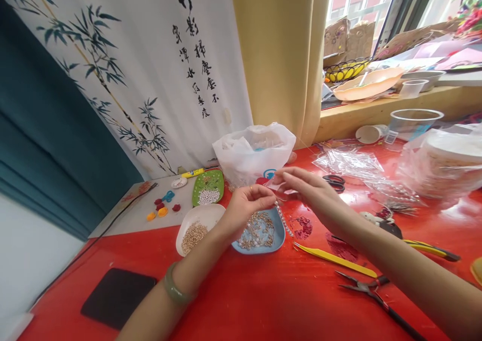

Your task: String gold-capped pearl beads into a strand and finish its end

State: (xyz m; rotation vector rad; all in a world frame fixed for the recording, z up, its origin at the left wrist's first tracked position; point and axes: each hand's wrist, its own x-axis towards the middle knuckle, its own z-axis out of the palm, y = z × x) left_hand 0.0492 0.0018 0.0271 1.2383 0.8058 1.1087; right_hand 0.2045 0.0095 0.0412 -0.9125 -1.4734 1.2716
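My left hand [246, 203] is closed in a pinch above a blue dish [278, 240] of small gold pieces, holding the top of a short strand of pale beads [283, 220] that hangs down. My right hand [305, 188] reaches in from the right, its fingers pinched together close to the left fingertips at the same strand. A green bangle [173, 287] circles my left wrist. A white dish [196, 218] of gold beads sits just left of the blue one. Behind it lies a green leaf-shaped dish [216, 178] with white pearls.
On the red table lie yellow tweezers [335, 260], pliers [376, 293], a yellow-handled tool [429, 249], scissors [335, 181], a black pad [118, 297], a white plastic bag [254, 152] and clear bags [354, 162]. A cluttered window sill [376, 111] runs along the right.
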